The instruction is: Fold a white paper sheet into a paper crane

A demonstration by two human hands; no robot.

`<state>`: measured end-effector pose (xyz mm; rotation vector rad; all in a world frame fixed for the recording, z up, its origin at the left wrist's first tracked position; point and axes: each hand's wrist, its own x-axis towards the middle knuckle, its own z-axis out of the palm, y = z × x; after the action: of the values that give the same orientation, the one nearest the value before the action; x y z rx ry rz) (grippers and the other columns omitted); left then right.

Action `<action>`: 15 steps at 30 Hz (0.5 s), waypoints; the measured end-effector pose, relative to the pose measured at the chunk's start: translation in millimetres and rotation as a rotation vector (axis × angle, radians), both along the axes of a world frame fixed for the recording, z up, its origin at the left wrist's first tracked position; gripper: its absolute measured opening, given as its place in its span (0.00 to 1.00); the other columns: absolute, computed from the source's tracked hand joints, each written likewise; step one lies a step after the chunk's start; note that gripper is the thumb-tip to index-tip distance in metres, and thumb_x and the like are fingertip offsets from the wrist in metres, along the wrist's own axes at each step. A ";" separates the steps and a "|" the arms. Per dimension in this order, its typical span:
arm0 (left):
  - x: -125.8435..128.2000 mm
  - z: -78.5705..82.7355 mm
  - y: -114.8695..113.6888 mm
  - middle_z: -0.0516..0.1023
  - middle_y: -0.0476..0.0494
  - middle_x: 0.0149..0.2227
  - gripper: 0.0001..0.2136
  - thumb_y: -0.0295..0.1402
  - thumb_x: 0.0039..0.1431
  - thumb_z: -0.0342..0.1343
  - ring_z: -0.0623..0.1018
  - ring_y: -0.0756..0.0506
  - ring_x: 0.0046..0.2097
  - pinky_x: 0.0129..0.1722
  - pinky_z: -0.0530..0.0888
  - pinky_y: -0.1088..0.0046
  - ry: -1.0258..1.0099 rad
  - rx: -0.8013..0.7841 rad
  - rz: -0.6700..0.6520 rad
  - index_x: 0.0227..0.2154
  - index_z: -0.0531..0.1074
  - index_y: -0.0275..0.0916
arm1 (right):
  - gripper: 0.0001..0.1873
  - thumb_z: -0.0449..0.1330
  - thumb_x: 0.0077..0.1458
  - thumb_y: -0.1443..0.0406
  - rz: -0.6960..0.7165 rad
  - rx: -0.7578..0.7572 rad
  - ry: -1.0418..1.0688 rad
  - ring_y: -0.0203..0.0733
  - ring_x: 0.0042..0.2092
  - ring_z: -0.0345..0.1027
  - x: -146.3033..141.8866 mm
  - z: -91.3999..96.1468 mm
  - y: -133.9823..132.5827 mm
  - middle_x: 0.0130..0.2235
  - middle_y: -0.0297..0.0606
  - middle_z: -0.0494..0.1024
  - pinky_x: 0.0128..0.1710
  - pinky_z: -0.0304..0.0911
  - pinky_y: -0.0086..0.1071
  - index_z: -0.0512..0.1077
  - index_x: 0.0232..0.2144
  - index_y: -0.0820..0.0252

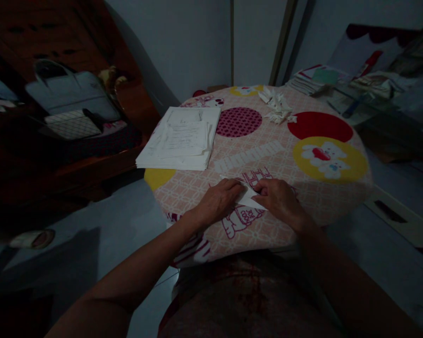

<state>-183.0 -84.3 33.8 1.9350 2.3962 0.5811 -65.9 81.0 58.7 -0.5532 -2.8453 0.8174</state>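
Paper (248, 198) is white, with a sharply pointed corner.

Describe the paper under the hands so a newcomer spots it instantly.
Find the round, cloth-covered table. Toward its near edge, the left hand and right hand touch a small white paper with a pointed corner. It alone is touched, unlike the paper stack and crumpled white pile farther back.

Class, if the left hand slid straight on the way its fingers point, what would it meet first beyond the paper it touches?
Probably the right hand, across the paper from the left hand, though it might just clear the knuckles; depth is unclear.
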 end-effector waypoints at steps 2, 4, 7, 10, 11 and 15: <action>0.6 -2.4 -1.6 0.73 0.37 0.51 0.15 0.25 0.60 0.52 0.72 0.42 0.49 0.47 0.74 0.65 -0.002 0.041 -0.002 0.50 0.68 0.35 | 0.01 0.65 0.48 0.66 -0.007 -0.025 -0.009 0.36 0.26 0.66 -0.4 2.3 0.7 0.23 0.32 0.75 0.27 0.53 0.30 0.77 0.27 0.58; 1.1 -4.8 -2.6 0.73 0.37 0.51 0.16 0.26 0.61 0.51 0.72 0.42 0.49 0.47 0.74 0.65 0.005 0.074 0.000 0.52 0.67 0.35 | 0.02 0.64 0.49 0.65 -0.007 -0.026 -0.011 0.36 0.26 0.66 -0.6 4.1 1.0 0.23 0.32 0.75 0.27 0.52 0.30 0.77 0.27 0.58; 1.2 -7.0 -3.3 0.73 0.38 0.52 0.17 0.26 0.62 0.50 0.72 0.42 0.50 0.48 0.73 0.64 0.019 0.082 -0.009 0.54 0.66 0.37 | 0.03 0.64 0.50 0.65 0.010 -0.031 -0.004 0.35 0.26 0.66 -1.1 5.0 1.1 0.24 0.32 0.76 0.27 0.52 0.30 0.77 0.27 0.58; 1.4 -6.2 -3.4 0.73 0.38 0.51 0.18 0.26 0.62 0.50 0.71 0.42 0.49 0.47 0.73 0.64 0.041 0.052 -0.017 0.55 0.66 0.37 | 0.04 0.64 0.50 0.64 -0.007 -0.004 -0.024 0.36 0.26 0.66 -1.7 5.0 0.5 0.23 0.31 0.75 0.26 0.51 0.30 0.77 0.26 0.57; 1.5 -5.3 -3.2 0.73 0.38 0.50 0.18 0.26 0.62 0.49 0.71 0.42 0.48 0.47 0.73 0.64 0.051 0.036 -0.018 0.54 0.67 0.37 | 0.04 0.64 0.50 0.63 -0.010 0.010 -0.029 0.36 0.26 0.66 -1.9 5.0 0.2 0.23 0.31 0.75 0.26 0.50 0.30 0.76 0.26 0.57; 1.5 -1.5 -1.4 0.73 0.39 0.48 0.17 0.26 0.63 0.48 0.71 0.42 0.47 0.45 0.73 0.66 0.056 -0.016 -0.028 0.54 0.67 0.38 | 0.04 0.64 0.50 0.63 -0.009 0.043 -0.033 0.36 0.26 0.67 -1.8 5.0 -1.0 0.24 0.31 0.76 0.26 0.50 0.30 0.76 0.26 0.57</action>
<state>-181.5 -85.7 32.3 2.0018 2.3937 0.5111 -67.7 79.9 63.8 -0.5785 -2.8807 0.7509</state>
